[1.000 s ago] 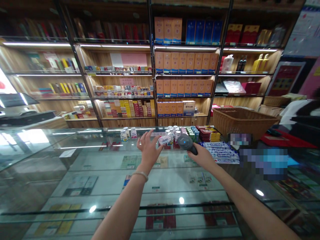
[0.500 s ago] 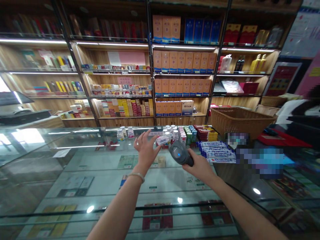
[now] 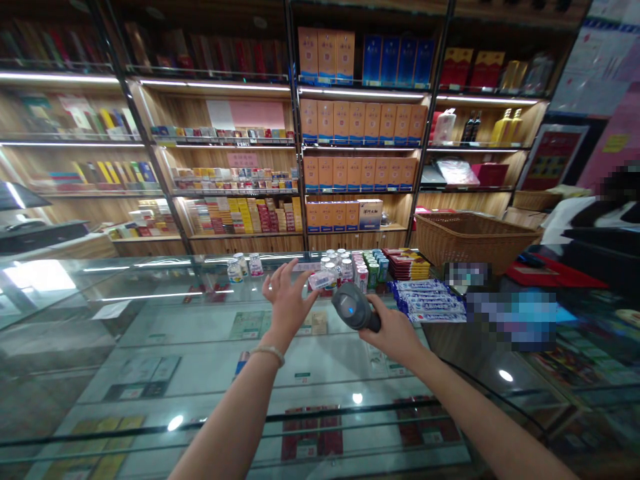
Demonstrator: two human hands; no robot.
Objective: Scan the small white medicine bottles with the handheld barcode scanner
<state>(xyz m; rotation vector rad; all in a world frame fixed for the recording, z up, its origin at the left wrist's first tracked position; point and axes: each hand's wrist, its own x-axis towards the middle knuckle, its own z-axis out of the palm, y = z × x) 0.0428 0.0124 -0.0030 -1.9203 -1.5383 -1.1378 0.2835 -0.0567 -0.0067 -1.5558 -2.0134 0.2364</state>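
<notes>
One view, head-worn camera: looks from above the near side of the glass tabletop, facing forward and down. Near: the hands, mid-frame, seen from behind. Far: wall shelves, met nearly square-on, across the upper half.

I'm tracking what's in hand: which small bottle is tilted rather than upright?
The bottle in the left hand, beside the dark scanner; the three bottles to the left and the cluster behind stand upright on the glass counter.
</notes>
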